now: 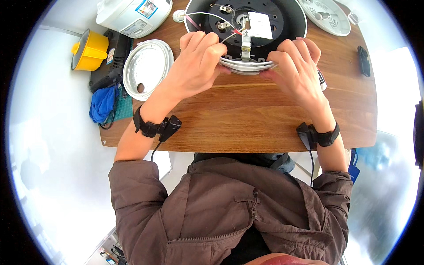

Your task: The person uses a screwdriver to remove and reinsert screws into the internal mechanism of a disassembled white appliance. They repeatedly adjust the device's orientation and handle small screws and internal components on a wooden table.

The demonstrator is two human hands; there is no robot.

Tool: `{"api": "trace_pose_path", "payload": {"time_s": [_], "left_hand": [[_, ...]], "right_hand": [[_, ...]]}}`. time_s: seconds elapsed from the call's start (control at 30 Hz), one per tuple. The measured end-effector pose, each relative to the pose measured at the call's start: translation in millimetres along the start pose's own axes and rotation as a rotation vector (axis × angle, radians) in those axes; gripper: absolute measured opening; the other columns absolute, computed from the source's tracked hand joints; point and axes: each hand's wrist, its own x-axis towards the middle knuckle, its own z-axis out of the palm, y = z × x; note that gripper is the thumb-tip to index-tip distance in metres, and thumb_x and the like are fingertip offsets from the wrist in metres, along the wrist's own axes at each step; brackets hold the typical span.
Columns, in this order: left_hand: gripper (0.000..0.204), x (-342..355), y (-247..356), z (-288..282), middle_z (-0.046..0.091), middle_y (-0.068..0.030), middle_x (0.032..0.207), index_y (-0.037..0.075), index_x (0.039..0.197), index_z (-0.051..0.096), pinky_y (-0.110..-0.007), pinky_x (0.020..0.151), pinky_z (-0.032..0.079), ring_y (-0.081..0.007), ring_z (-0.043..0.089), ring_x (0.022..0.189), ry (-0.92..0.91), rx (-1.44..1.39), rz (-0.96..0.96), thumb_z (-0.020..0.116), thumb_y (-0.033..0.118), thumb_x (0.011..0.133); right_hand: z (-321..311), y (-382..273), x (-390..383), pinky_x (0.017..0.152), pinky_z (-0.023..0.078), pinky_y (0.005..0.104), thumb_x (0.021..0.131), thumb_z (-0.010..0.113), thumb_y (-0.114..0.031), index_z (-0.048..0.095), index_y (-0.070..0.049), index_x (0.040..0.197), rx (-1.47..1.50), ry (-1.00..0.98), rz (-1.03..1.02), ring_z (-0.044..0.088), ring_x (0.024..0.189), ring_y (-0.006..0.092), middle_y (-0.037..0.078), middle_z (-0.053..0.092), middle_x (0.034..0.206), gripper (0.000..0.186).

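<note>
Head view: left hand (198, 59) and right hand (296, 66), fingers closed on a silver metal plate (247, 66) at the near rim of an open black cooker base (289, 20); wooden table (247, 119); round white lid (147, 68) left of the hands.

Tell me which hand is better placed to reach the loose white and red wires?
Left. The left hand holds the silver rim right below the white and red wires, fingertips almost touching them. The right hand grips the rim farther to the side.
</note>
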Motion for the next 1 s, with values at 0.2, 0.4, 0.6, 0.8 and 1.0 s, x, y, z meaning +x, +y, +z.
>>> {"api": "trace_pose_path", "payload": {"time_s": [0.2, 0.4, 0.6, 0.8, 1.0], "left_hand": [[0.066, -0.6, 1.5, 0.9, 0.051, -0.0102, 0.104, 0.009, 0.117, 0.045, -0.047, 0.088, 0.034, -0.0317, 0.051, 0.094, -0.004, 0.019, -0.039, 0.088, 0.013, 0.068], [0.066, 2.0, 8.9, 1.9, 0.048, -0.0087, 0.107, 0.012, 0.119, 0.048, -0.046, 0.093, 0.032, -0.0308, 0.049, 0.099, 0.013, 0.026, -0.086, 0.088, 0.018, 0.067], [0.063, -0.1, 5.3, 6.5, 0.048, -0.0073, 0.105, 0.012, 0.117, 0.049, -0.045, 0.092, 0.032, -0.0293, 0.049, 0.098, 0.033, 0.029, -0.082, 0.087, 0.018, 0.067], [0.062, 2.4, 6.0, 6.0, 0.050, -0.0069, 0.103, 0.011, 0.116, 0.049, -0.045, 0.093, 0.032, -0.0293, 0.050, 0.096, 0.034, 0.008, -0.074, 0.087, 0.017, 0.068], [0.055, 4.7, 6.0, -6.3, 0.057, -0.0082, 0.100, 0.010, 0.110, 0.051, -0.044, 0.094, 0.033, -0.0299, 0.053, 0.096, 0.010, -0.134, -0.135, 0.088, 0.020, 0.071]], "right_hand": [[1.3, -4.7, 2.1, 0.103, 0.034, 0.0441, 0.067, 0.083, -0.020, 0.061, -0.014, 0.102, -0.007, 0.010, 0.037, 0.057, 0.101, 0.0254, 0.003, 0.054, 0.097, 0.042], [1.5, -4.4, 4.1, 0.103, 0.034, 0.0443, 0.065, 0.085, -0.022, 0.061, -0.015, 0.101, -0.028, 0.043, 0.016, 0.056, 0.103, 0.0248, 0.002, 0.055, 0.098, 0.044], [4.2, -5.2, 4.9, 0.099, 0.035, 0.0431, 0.065, 0.084, -0.027, 0.061, -0.016, 0.098, -0.054, 0.030, 0.037, 0.055, 0.097, 0.0241, 0.001, 0.051, 0.093, 0.042], [1.3, -7.2, 6.1, 0.099, 0.036, 0.0423, 0.067, 0.083, -0.030, 0.061, -0.016, 0.098, -0.033, 0.042, 0.042, 0.055, 0.096, 0.0240, 0.001, 0.052, 0.093, 0.040], [3.1, -1.7, 6.5, 0.099, 0.036, 0.0425, 0.070, 0.083, -0.031, 0.064, -0.016, 0.093, -0.011, 0.117, -0.004, 0.055, 0.093, 0.0242, 0.000, 0.054, 0.090, 0.033]]}}
